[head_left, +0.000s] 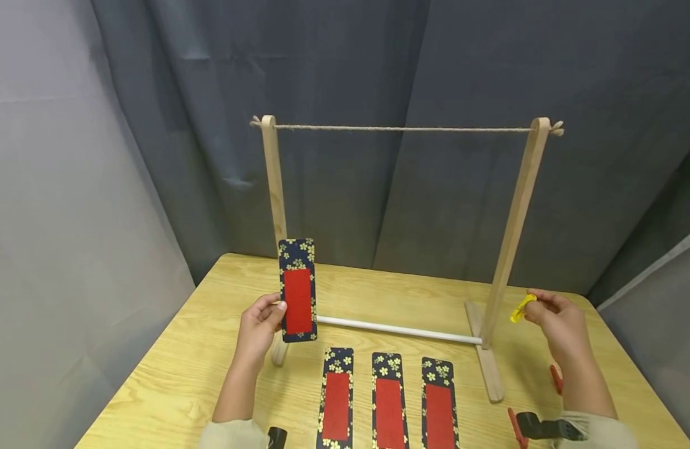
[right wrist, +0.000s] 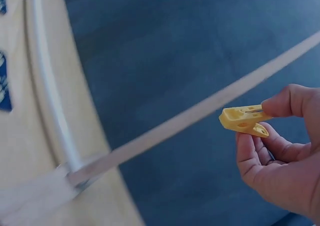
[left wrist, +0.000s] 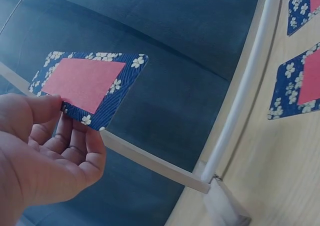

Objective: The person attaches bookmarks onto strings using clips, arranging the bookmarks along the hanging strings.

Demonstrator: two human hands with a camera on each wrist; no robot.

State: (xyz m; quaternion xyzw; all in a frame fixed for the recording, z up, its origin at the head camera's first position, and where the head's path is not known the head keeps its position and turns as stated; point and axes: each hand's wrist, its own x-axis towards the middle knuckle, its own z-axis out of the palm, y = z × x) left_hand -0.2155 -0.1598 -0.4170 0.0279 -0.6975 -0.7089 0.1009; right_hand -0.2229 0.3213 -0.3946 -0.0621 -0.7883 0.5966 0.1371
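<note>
My left hand (head_left: 262,325) pinches a navy card with gold flowers and a red panel (head_left: 298,299) by its left edge. The card is held upright in front of the frame's left post. In the left wrist view, the thumb presses the card's face (left wrist: 85,81) and the fingers curl behind it. To the right of the frame, my right hand (head_left: 561,324) holds a yellow clothespin (head_left: 523,308) between thumb and fingers. The right wrist view shows the clothespin (right wrist: 245,120) gripped at its handle end, apart from any card.
A wooden frame with a right post (head_left: 516,231) carries a twine line (head_left: 401,129) across its top and a white rod (head_left: 398,329) low down. Three matching cards, one in the middle (head_left: 388,411), lie on the table (head_left: 171,380). Red clothespins (head_left: 556,379) lie near my right forearm.
</note>
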